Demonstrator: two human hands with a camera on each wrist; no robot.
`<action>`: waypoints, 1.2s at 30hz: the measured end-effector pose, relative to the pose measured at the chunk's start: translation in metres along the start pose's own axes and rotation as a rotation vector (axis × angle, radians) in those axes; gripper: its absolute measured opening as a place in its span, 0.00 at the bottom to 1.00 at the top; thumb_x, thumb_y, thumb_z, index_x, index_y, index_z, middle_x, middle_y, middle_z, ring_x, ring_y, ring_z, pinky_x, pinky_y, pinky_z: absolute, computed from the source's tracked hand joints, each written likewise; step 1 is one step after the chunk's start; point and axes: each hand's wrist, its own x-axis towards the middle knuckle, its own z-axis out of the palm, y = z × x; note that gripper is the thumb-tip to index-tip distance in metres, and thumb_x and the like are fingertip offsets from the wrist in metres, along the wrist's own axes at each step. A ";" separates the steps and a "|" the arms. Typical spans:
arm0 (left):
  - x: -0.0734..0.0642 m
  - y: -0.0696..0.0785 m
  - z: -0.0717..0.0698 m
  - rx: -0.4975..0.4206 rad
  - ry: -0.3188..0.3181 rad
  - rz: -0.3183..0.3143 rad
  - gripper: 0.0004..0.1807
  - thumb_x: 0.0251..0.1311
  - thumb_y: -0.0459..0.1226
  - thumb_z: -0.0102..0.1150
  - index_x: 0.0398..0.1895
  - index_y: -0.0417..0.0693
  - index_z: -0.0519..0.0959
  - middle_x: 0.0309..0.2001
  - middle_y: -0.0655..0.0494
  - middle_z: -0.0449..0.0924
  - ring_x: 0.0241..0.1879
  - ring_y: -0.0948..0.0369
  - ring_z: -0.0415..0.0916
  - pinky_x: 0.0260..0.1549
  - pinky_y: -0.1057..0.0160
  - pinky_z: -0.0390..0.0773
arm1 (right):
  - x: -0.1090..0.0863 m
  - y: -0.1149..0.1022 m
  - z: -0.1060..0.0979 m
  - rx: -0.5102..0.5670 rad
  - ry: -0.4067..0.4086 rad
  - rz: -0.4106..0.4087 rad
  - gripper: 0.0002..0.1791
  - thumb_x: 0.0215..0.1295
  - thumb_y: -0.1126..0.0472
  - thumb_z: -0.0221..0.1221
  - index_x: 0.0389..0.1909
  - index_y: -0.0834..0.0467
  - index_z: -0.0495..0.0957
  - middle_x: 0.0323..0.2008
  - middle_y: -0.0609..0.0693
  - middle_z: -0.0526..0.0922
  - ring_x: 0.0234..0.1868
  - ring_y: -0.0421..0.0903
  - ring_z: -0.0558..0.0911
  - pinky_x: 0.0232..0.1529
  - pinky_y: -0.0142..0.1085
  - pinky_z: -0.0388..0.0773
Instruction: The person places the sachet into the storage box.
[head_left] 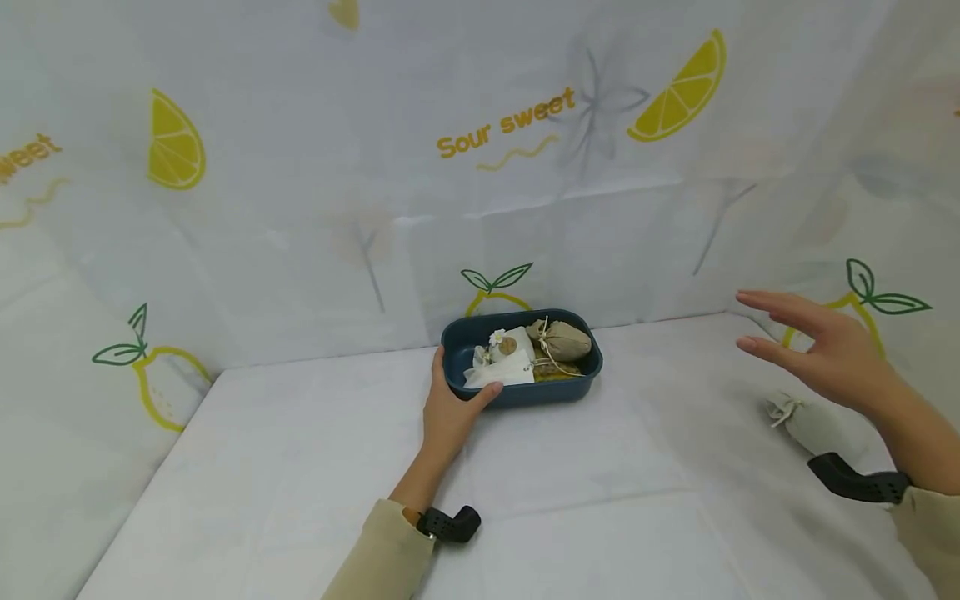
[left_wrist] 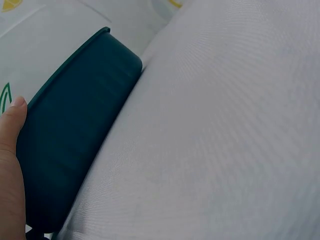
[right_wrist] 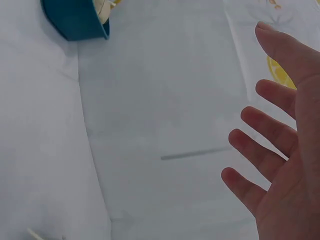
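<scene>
A dark blue rectangular box (head_left: 551, 394) stands at the back of the table, and its teal side wall (left_wrist: 75, 115) fills much of the left wrist view. My left hand (head_left: 447, 412) grips its front left corner, thumb over the front rim and fingers along the left end. Inside lie a beige drawstring pouch (head_left: 566, 342), a white packet (head_left: 513, 367) and a mustard-coloured item (head_left: 551, 372). My right hand (head_left: 832, 350) hovers at the right with fingers spread and holds nothing. Below it on the table rests a grey-beige drawstring pouch (head_left: 813, 427), partly behind the wrist.
A white cloth covers the table (head_left: 585, 500). White sheeting with lemon prints (head_left: 678, 87) hangs right behind the box and along both sides. Each wrist wears a black band (head_left: 450, 525).
</scene>
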 end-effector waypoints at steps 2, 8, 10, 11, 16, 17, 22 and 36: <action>0.001 0.001 0.001 0.004 -0.004 0.000 0.64 0.48 0.65 0.72 0.82 0.65 0.44 0.81 0.54 0.54 0.79 0.51 0.56 0.73 0.41 0.62 | -0.010 0.011 -0.003 -0.034 0.022 0.023 0.36 0.61 0.58 0.71 0.71 0.44 0.72 0.62 0.10 0.61 0.52 0.05 0.60 0.56 0.08 0.57; 0.001 0.005 0.000 0.007 0.002 0.002 0.63 0.49 0.64 0.72 0.82 0.63 0.44 0.81 0.52 0.54 0.79 0.50 0.56 0.72 0.40 0.63 | -0.036 0.044 0.002 -0.091 0.013 0.131 0.39 0.63 0.54 0.69 0.75 0.49 0.67 0.77 0.41 0.63 0.74 0.21 0.56 0.78 0.31 0.53; 0.001 0.005 -0.001 0.007 0.005 0.001 0.63 0.49 0.63 0.73 0.82 0.63 0.45 0.81 0.52 0.53 0.79 0.50 0.56 0.73 0.40 0.62 | -0.041 0.053 0.007 -0.118 -0.013 0.176 0.41 0.63 0.52 0.70 0.75 0.54 0.66 0.76 0.61 0.64 0.80 0.50 0.59 0.76 0.58 0.56; 0.001 0.005 -0.001 0.006 0.006 0.001 0.63 0.49 0.63 0.73 0.82 0.63 0.45 0.81 0.52 0.54 0.79 0.50 0.56 0.73 0.40 0.62 | -0.043 0.057 0.009 -0.126 -0.036 0.207 0.42 0.63 0.50 0.69 0.75 0.55 0.65 0.74 0.69 0.63 0.77 0.64 0.60 0.70 0.68 0.56; 0.001 0.002 0.001 0.016 -0.004 -0.002 0.64 0.47 0.65 0.72 0.82 0.65 0.45 0.81 0.53 0.55 0.78 0.50 0.57 0.72 0.40 0.64 | -0.051 0.078 0.014 -0.174 -0.111 0.337 0.48 0.62 0.43 0.68 0.77 0.59 0.60 0.73 0.75 0.59 0.64 0.81 0.63 0.53 0.72 0.63; 0.001 0.002 0.002 0.018 -0.007 0.001 0.64 0.47 0.66 0.72 0.82 0.64 0.45 0.81 0.53 0.55 0.78 0.50 0.57 0.71 0.40 0.64 | -0.053 0.081 0.015 -0.185 -0.128 0.350 0.49 0.62 0.42 0.68 0.77 0.59 0.59 0.73 0.75 0.58 0.65 0.82 0.61 0.52 0.73 0.62; 0.001 0.003 0.004 0.016 -0.009 0.011 0.64 0.47 0.66 0.72 0.82 0.63 0.45 0.80 0.52 0.55 0.78 0.49 0.58 0.71 0.39 0.65 | -0.060 0.099 0.019 -0.251 -0.208 0.357 0.54 0.61 0.38 0.68 0.78 0.62 0.54 0.71 0.80 0.56 0.61 0.81 0.64 0.49 0.73 0.65; 0.001 0.001 0.000 0.016 0.004 0.001 0.64 0.47 0.65 0.72 0.83 0.62 0.45 0.81 0.53 0.55 0.78 0.49 0.57 0.71 0.40 0.64 | -0.069 0.107 0.035 -0.313 -0.276 0.329 0.53 0.57 0.35 0.69 0.73 0.65 0.63 0.63 0.83 0.65 0.57 0.82 0.66 0.48 0.71 0.66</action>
